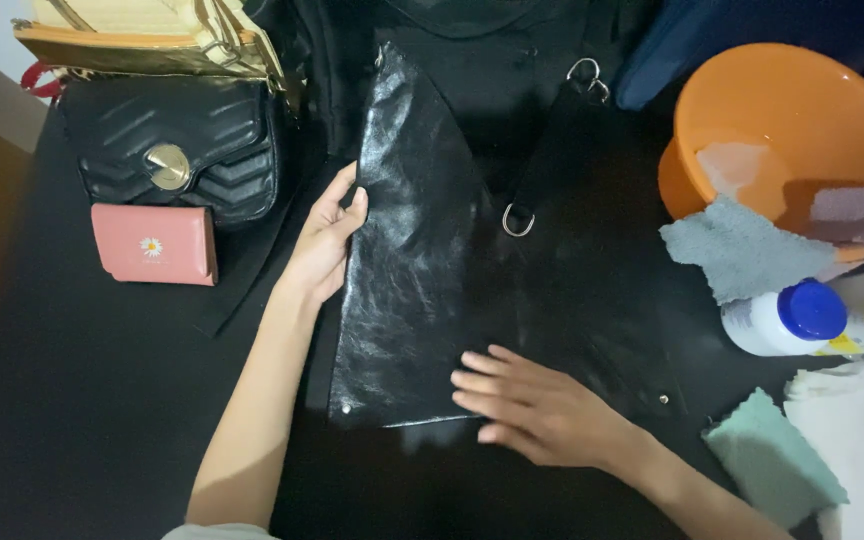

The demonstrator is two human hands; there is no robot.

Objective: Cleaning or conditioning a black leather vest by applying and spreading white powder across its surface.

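**Head view: both your hands flat on a black leather bag**

Head camera looks down on a dark tabletop (82, 420) with a shiny black leather bag (407, 270) laid flat in the middle. Your left hand (324, 245) rests at the bag's left edge, fingers nearly straight and close together, fingertips touching the leather; its grip is open and closes on nothing. Your right hand (537, 405) lies palm down on the lower part of the bag, fingers spread and pointing left, also open and holding nothing, only pressing on the surface.

A black strap (552, 150) with metal rings runs up from the bag's middle toward the top of the picture.

To your left, well apart from the bag, sit a black quilted purse (177, 150) with a round gold clasp, a pink wallet (155, 243) just below it, and a gold-coloured bag (142, 40) above it.

To your right stand an orange bowl (792, 110), a grey cloth (742, 250) draped at its rim, a white bottle with a blue cap (802, 318) lying on its side, and a pale green cloth (772, 460) near your right forearm.
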